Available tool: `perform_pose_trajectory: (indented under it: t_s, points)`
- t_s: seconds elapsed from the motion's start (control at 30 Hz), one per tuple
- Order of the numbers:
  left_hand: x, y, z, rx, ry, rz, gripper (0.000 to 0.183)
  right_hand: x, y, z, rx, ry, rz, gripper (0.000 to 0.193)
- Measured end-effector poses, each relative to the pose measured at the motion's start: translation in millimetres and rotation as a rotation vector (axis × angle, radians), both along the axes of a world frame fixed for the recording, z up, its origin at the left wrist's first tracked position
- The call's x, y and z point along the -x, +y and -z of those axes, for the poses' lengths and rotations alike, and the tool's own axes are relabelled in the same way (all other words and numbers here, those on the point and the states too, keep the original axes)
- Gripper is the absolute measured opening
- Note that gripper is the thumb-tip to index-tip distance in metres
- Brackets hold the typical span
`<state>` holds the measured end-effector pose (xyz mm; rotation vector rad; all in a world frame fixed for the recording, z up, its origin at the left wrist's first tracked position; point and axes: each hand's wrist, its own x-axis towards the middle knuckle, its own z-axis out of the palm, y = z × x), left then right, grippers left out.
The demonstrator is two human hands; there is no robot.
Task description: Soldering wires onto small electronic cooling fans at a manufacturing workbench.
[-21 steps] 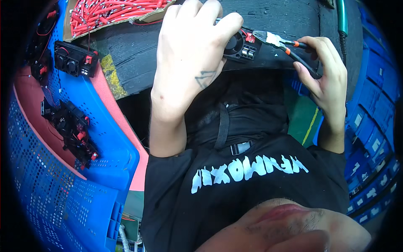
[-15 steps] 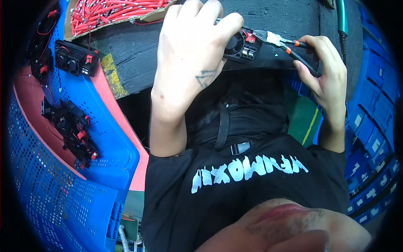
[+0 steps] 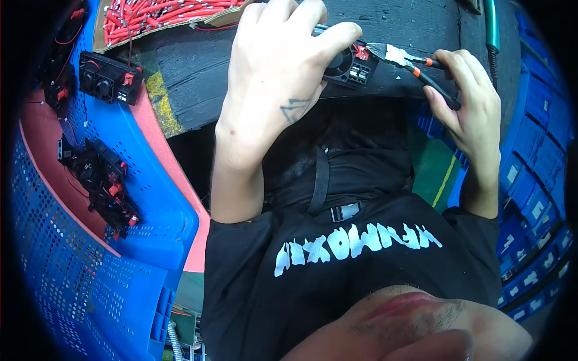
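At the table's near edge, my left hand is closed over a black fan module, covering its left part. The module shows a round fan, a red connector and pale metal terminals at its right end. My right hand grips pliers by their black and orange handles, which are spread apart. Their jaws, with white wrapping behind them, point left and reach the red connector; whether they pinch anything there I cannot make out.
On the dark worktable, a cardboard box holds many red sleeved pieces. Left of it, another fan module lies at the rim of a blue perforated crate with several more modules. A green-handled tool stands at far right.
My left hand and the fan module have shifted slightly to the right. The pliers and my right hand have moved a little the same way.
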<state>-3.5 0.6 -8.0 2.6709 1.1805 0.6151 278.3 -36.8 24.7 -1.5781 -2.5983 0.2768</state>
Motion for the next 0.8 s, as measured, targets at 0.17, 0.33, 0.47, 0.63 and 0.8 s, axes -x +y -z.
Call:
perform_pose_trajectory:
  t_s: [0.17,0.33,0.47,0.63,0.8]
  points:
    - [-0.5,0.7,0.9,0.002,-0.012,0.003,0.040,1.3,1.2,-0.4,0.006,0.001,-0.002,0.040]
    - [-1.3,0.4,-0.5,0.007,-0.015,-0.004,0.039,-0.3,0.0,-0.8,0.010,0.032,0.011,0.040]
    - [-1.3,0.2,0.5,0.019,-0.023,-0.008,0.038,1.4,0.4,-3.4,0.035,0.060,0.036,0.039]
    - [-1.2,-0.2,-1.6,0.046,-0.035,-0.013,0.038,0.6,1.8,-2.1,0.000,0.065,0.025,0.038]
    - [-1.6,-0.5,-3.4,0.078,-0.033,-0.014,0.038,1.7,0.6,-2.1,0.037,0.087,0.056,0.037]
